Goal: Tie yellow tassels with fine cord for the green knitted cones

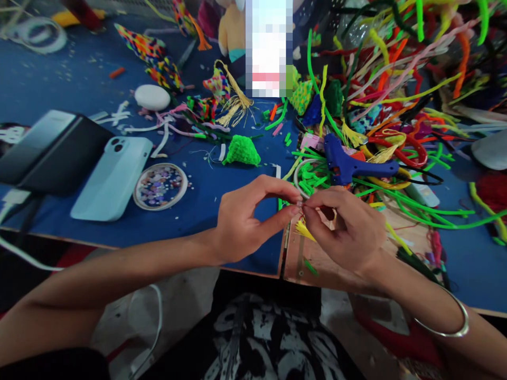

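Here, the left hand (241, 224) and the right hand (348, 232) meet fingertip to fingertip above the near edge of the blue tabletop (71, 84). Both pinch a small yellow tassel (306, 230): its head is hidden between the thumbs and forefingers, and its fringe hangs just below the right thumb. The other fingers of each hand are curled loosely and carry nothing. A blue glue gun (352, 163) lies just beyond the hands on a heap of green pipe cleaners (317, 179), with a green crocheted piece (242, 150) to its left. A phone (113, 177) lies face down beside a round dish of beads (160, 186), well apart from the hands. Likely hazards: the narrow pinch could slip and drop the tassel over the edge; the fringe could fray if tugged; a forearm could drag loose pipe cleaners.
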